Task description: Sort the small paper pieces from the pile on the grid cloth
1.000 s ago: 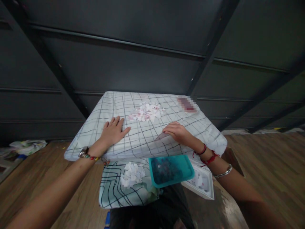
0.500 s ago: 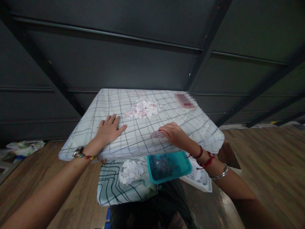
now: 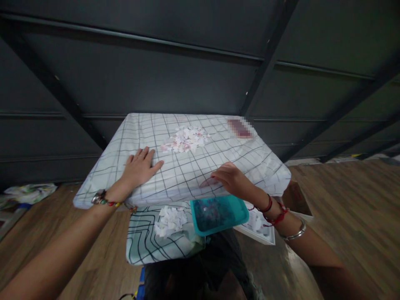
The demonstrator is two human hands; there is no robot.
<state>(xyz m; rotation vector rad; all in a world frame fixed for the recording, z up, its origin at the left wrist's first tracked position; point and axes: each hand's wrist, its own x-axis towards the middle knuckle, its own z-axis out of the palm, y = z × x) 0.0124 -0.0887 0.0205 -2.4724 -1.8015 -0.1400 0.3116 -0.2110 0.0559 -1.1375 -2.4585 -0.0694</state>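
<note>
My left hand lies flat on the white checked cloth of the table, fingers spread, left of a heap of small white and pinkish paper scraps. Near the front edge, my right hand has its fingers curled together at a thin, pinkish, see-through piece against the cloth. What kind of thing this is I cannot make out. Just below that hand sits a teal plastic tray with dark, blurry contents.
White scraps are heaped on a green patterned cloth over my lap. A white box stands beside the tray, and a brown box is on the wooden floor. A pixelated reddish item lies at the back right. Dark panels rise behind.
My right hand has shifted slightly toward the table's front edge, and the pinkish piece has moved with it. The left hand stays flat on the cloth. The view has tilted a little.
</note>
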